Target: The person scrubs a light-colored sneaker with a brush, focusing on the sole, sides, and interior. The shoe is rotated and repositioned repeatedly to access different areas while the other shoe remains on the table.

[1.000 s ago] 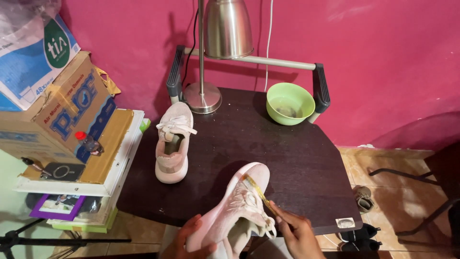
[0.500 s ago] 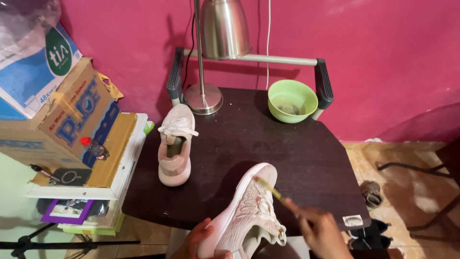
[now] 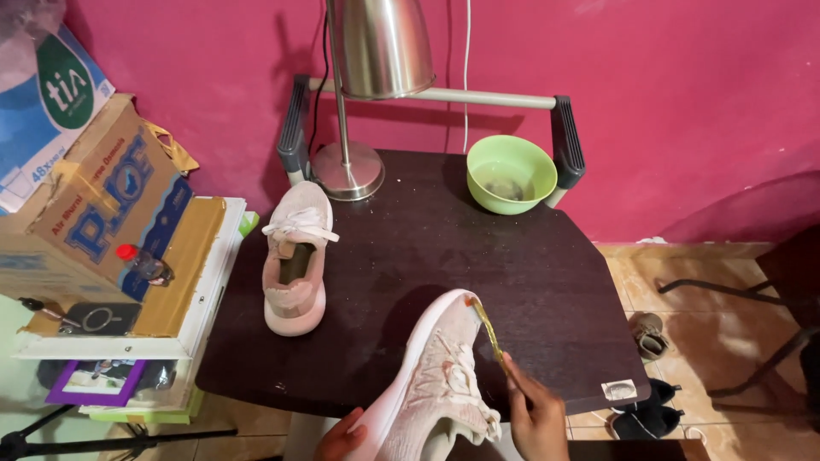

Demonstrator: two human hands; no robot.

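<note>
1. Head view, nearest: left hand [image 3: 342, 438] grips a pink shoe [image 3: 431, 380] at the table's [image 3: 547, 282] front edge.
2. Right hand [image 3: 536, 418] pinches a toothbrush [image 3: 489, 333] against its toe.
3. Farther: second shoe [image 3: 295, 256], green bowl [image 3: 511, 173], lamp [image 3: 359, 94].

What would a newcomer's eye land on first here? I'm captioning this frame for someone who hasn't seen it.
Near the bottom edge, the left hand holds a pale pink sneaker while the right hand presses a yellow brush to its toe. Its mate stands on the dark table, before a magenta wall.
</note>
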